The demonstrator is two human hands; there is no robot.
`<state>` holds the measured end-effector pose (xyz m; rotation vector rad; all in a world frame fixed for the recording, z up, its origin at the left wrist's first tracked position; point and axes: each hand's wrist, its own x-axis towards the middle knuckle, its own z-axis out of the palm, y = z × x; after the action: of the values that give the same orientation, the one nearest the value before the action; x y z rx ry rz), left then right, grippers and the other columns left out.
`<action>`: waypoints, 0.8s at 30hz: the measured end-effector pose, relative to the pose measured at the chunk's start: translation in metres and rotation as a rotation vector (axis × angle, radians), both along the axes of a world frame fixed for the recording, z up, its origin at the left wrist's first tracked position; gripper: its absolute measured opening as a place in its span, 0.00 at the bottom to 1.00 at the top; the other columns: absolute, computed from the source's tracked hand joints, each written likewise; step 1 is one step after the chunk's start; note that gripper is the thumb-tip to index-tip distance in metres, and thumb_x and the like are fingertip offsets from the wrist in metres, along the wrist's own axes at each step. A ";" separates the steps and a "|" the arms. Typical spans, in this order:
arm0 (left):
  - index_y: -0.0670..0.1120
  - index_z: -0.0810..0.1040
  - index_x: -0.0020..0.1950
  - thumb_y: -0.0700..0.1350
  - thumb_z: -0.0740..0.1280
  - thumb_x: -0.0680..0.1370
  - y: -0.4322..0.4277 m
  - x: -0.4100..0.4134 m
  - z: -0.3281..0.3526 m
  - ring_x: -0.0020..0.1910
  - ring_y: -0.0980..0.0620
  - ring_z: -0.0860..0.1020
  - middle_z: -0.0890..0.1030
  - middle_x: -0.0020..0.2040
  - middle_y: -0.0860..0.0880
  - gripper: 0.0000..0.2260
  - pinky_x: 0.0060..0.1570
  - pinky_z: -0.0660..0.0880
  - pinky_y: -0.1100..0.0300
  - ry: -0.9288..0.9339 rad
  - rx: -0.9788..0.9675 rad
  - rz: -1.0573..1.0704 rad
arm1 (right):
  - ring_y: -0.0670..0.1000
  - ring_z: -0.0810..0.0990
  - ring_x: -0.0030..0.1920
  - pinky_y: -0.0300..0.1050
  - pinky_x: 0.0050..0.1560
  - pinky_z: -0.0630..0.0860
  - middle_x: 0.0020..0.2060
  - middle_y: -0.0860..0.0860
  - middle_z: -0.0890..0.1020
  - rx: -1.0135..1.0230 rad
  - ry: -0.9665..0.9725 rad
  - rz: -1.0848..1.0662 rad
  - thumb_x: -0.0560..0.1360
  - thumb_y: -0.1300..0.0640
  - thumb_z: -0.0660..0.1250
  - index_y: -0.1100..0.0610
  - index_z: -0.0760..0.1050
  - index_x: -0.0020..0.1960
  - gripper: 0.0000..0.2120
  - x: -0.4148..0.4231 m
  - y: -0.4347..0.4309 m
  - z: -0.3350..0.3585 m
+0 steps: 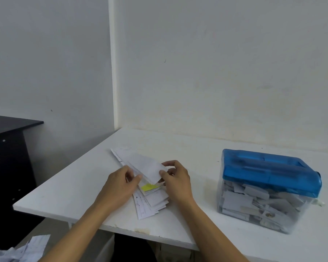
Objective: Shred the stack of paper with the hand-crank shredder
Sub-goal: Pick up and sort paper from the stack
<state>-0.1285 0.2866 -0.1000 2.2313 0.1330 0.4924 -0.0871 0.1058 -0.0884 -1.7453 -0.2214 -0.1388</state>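
Stack (151, 201): fanned near worktop (64, 193) front edge, for peeling.
Left hand (119, 184): fingers (136, 178) pinch top slip (140, 163), lifting it free.
Right hand (178, 184): fingers pinch same slip.
Shredder (269, 171): right, within reach.

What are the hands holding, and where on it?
A white sheet over the stack: the left hand pinches its near left edge, the right hand its near right corner.

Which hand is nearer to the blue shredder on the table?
Right. The right hand pinches a paper strip, left of the shredder and apart from it; the left hand holds the same strip, farther left.
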 end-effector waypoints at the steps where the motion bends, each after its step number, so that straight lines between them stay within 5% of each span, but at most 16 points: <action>1: 0.47 0.79 0.41 0.53 0.67 0.82 -0.002 -0.002 0.003 0.37 0.53 0.77 0.80 0.37 0.51 0.13 0.38 0.72 0.60 0.001 -0.007 -0.005 | 0.50 0.85 0.38 0.45 0.43 0.80 0.38 0.53 0.85 0.065 0.023 0.010 0.77 0.61 0.67 0.51 0.76 0.53 0.07 0.001 0.000 0.001; 5: 0.41 0.85 0.42 0.57 0.62 0.84 -0.016 0.002 0.015 0.39 0.51 0.79 0.83 0.38 0.45 0.23 0.39 0.71 0.59 0.098 -0.137 0.011 | 0.51 0.86 0.38 0.42 0.41 0.81 0.39 0.55 0.86 0.235 0.143 0.081 0.78 0.64 0.67 0.57 0.75 0.55 0.08 0.000 0.000 0.005; 12: 0.46 0.87 0.46 0.54 0.72 0.79 -0.017 0.007 0.022 0.47 0.55 0.80 0.86 0.47 0.50 0.12 0.45 0.72 0.64 0.165 -0.455 -0.023 | 0.48 0.84 0.38 0.42 0.42 0.81 0.48 0.54 0.84 0.183 0.186 0.069 0.76 0.61 0.70 0.56 0.74 0.57 0.11 0.001 0.001 0.003; 20: 0.41 0.85 0.48 0.63 0.74 0.74 -0.019 0.004 0.017 0.50 0.45 0.83 0.86 0.46 0.45 0.23 0.51 0.75 0.56 0.165 -0.470 -0.041 | 0.54 0.85 0.39 0.46 0.44 0.83 0.46 0.57 0.87 0.295 0.285 0.138 0.75 0.60 0.73 0.58 0.78 0.60 0.14 0.004 -0.004 0.002; 24: 0.53 0.87 0.49 0.56 0.70 0.79 -0.023 -0.004 0.021 0.51 0.54 0.84 0.88 0.47 0.55 0.10 0.53 0.78 0.60 0.152 -0.513 -0.112 | 0.56 0.87 0.44 0.42 0.42 0.80 0.49 0.60 0.86 0.366 0.316 0.173 0.77 0.63 0.71 0.62 0.77 0.62 0.14 0.003 -0.005 0.005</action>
<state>-0.1324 0.2635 -0.0786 1.7580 0.1886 0.1965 -0.0844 0.1005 -0.0838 -1.3537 -0.1056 0.2106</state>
